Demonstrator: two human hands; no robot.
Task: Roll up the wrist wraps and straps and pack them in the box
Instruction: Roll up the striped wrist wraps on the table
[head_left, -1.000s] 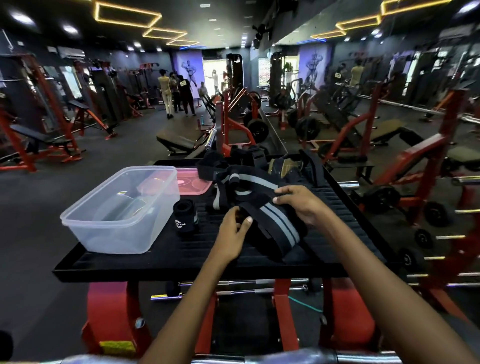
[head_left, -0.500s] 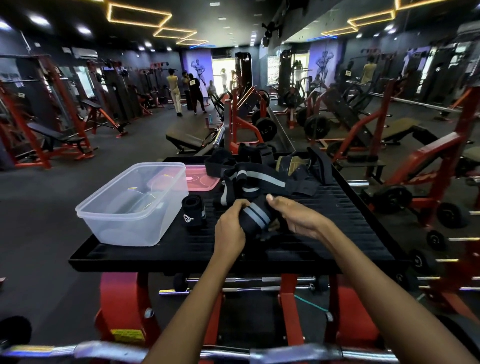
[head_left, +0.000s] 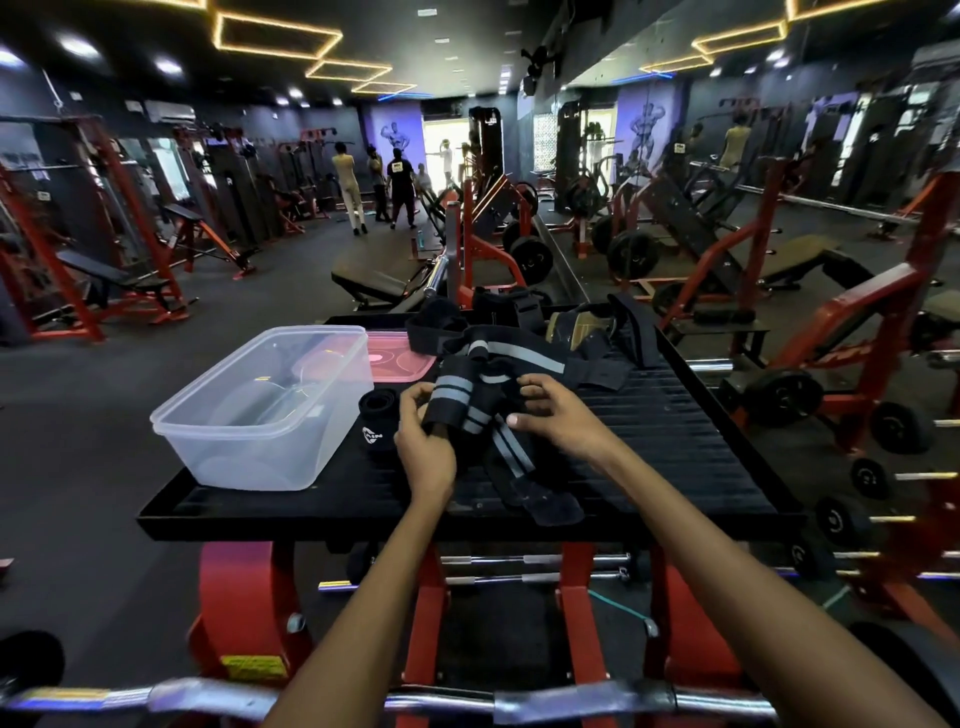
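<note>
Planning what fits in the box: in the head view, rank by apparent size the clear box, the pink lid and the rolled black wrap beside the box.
1. clear box, clearly largest.
2. pink lid, though partly hidden behind the box and straps.
3. rolled black wrap, smallest.

A large gym with dark walls and a dark grey rubber floor (head_left: 260, 291). Gold hexagonal light strips (head_left: 280, 36) run across the black ceiling. Below them, red-framed weight machines (head_left: 78, 249) line the left side; more red machines (head_left: 857, 322) stand opposite. Beyond, a bright doorway (head_left: 441, 150) glows beside purple bodybuilder murals (head_left: 397, 137), near standing people (head_left: 400, 187).
</note>
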